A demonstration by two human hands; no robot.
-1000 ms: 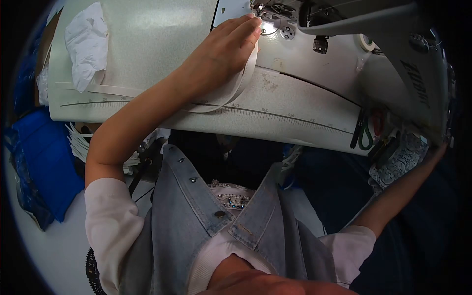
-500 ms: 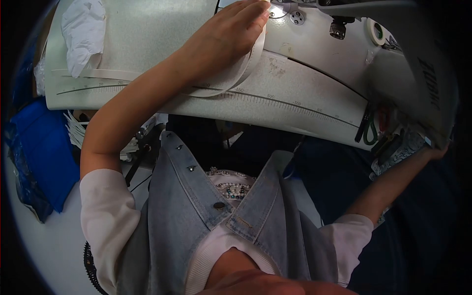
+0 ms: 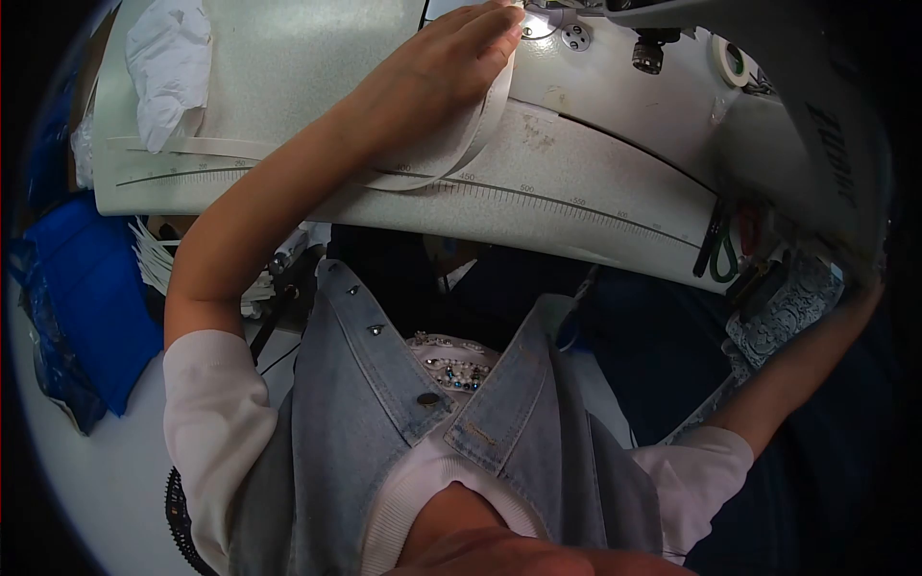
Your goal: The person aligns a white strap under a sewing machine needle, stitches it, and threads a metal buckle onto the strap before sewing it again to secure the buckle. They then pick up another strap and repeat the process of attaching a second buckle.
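Note:
My left hand point(image 3: 456, 62) rests on a white fabric strip point(image 3: 492, 123) by the lit needle area of the sewing machine point(image 3: 634, 82), its fingertips together near the presser foot. The strip curves from under the hand and runs left along the table's ruler marks. What the fingertips pinch, if anything, is too small to tell. My right hand point(image 3: 872, 280) is at the far right, beside the machine head point(image 3: 834, 144), mostly dark and hidden by the machine; its fingers do not show.
White crumpled cloth point(image 3: 170, 72) lies at the table's upper left. A tape roll point(image 3: 731, 61) sits behind the machine. Scissors point(image 3: 722, 254) and patterned lace point(image 3: 792, 307) are at the right edge. A blue bag point(image 3: 91, 298) hangs lower left.
The right forearm has swung slightly outward and right, showing more of the lace. The left hand stays at nearly the same spot, and the whole view has shifted slightly.

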